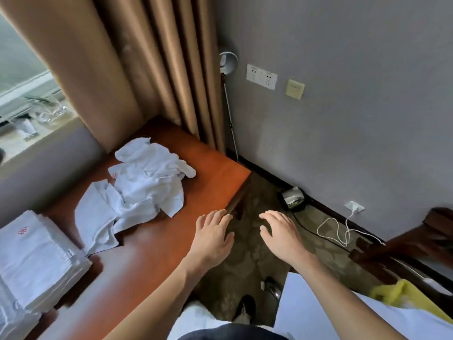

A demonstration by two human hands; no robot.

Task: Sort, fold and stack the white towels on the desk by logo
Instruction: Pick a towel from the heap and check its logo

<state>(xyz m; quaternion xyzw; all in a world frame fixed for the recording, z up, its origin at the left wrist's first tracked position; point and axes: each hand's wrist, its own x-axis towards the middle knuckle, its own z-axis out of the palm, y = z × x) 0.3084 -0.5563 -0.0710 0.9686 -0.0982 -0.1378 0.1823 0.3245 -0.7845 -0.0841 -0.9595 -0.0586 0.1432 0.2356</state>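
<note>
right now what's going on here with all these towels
A person is partway through sorting white towels on the desk. Both hands are open and hold nothing: the left hand is at the desk's edge, and the right hand is out past it, above the carpet. A crumpled pile of unfolded towels lies mid-desk. A folded stack with a red logo on top sits at the near left.

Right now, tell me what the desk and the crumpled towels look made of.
Desk: looks like wood or wood veneer with a glossy reddish-brown finish; it shows a soft sheen and reflections.
Crumpled towels: white woven fabric, probably cotton, matte; they lie in soft folds and creases.
</note>
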